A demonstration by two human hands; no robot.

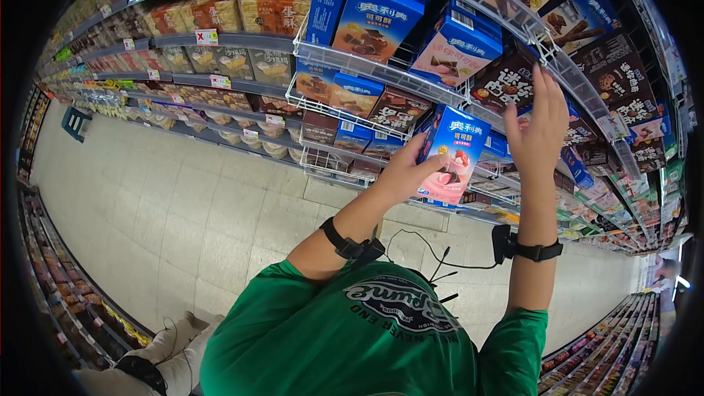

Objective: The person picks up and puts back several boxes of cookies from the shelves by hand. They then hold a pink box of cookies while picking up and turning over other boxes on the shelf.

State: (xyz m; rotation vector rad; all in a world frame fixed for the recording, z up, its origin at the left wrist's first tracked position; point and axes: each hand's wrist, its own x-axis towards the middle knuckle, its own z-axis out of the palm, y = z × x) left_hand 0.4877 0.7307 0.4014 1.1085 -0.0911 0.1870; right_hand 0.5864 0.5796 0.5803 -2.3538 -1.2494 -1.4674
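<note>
My left hand (402,174) is wrapped around a blue and pink biscuit box (455,155) printed with a strawberry dessert, thumb across its front. The box is tilted in front of the wire rack. My right hand (541,126) is raised with its fingers stretched out and nothing in it. Its fingertips are right at the edge of a dark brown biscuit box (504,82) on the rack. Above, on the same tier, stand a blue and pink box (458,42) and a blue box with chocolate biscuits (378,15).
White wire shelving (367,66) holds more blue and brown boxes. Shelves of packaged snacks (176,18) with price tags run off to the left. Tiled floor (183,205) lies below, with a black cable (411,233) hanging in front. Another person's trousers (172,352) show at lower left.
</note>
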